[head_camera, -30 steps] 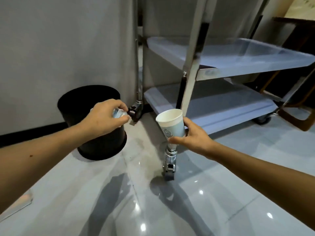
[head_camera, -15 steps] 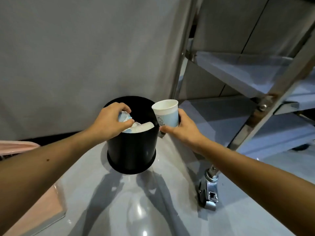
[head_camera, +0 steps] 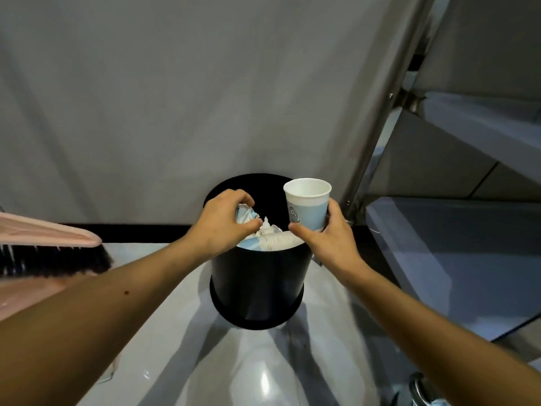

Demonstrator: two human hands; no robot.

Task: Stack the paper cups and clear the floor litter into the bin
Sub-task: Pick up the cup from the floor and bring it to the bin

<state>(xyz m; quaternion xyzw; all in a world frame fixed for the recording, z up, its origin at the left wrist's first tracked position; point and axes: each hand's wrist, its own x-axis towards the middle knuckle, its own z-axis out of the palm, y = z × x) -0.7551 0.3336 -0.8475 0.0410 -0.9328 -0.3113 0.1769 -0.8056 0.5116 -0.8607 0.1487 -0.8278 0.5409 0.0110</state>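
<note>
Far left, pink brush (head_camera: 49,240). Left grip (head_camera: 222,222) closed round crumpled litter (head_camera: 244,215), held over the black bin (head_camera: 257,284) on the floor (head_camera: 263,376); cups (head_camera: 278,241) inside. Right grip (head_camera: 330,240) holding upright cup (head_camera: 307,204) above bin's right rim. Cart (head_camera: 453,244) at right.

An indoor service corner is shown, prob. in an office or canteen bldg; which one can't be told. A stainless-steel trolley (head_camera: 377,142) w/ flat shelves (head_camera: 453,244) and a castor (head_camera: 421,388) is seen beside a plain grey wall (head_camera: 205,98) w/ black skirting (head_camera: 146,232). The floor (head_camera: 263,376) is laid in glossy grey tile. Cleaning kit is seen: a pink-backed brush (head_camera: 52,259) above a pink dustpan (head_camera: 23,297), and a small black bin (head_camera: 257,282) filled w/ used paper cups (head_camera: 275,241).
</note>
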